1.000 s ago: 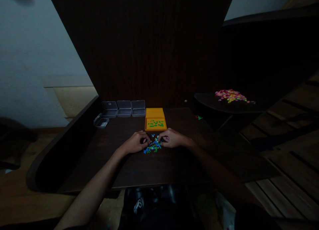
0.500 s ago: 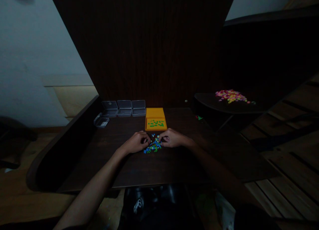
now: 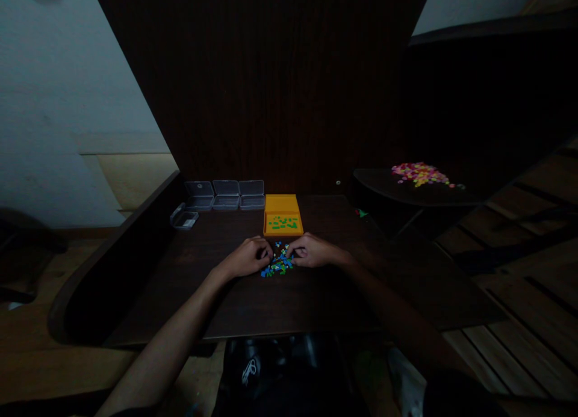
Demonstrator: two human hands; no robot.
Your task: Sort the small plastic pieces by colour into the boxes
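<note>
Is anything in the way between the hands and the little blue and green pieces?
Nothing visible. The left hand and right hand flank the pile of pieces; the yellow box lies beyond it.

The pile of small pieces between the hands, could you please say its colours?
The pile is mostly blue and green, with whitish bits; head view.

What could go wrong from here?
1. The loose blue, green and white pieces lie between the left hand and right hand; a careless sweep could scatter them.
2. The yellow box is open just beyond both hands, so a knock might jolt or spill the green pieces inside.
3. The scene is dim and the pieces tiny; the fingers might pick up the wrong one.
</note>
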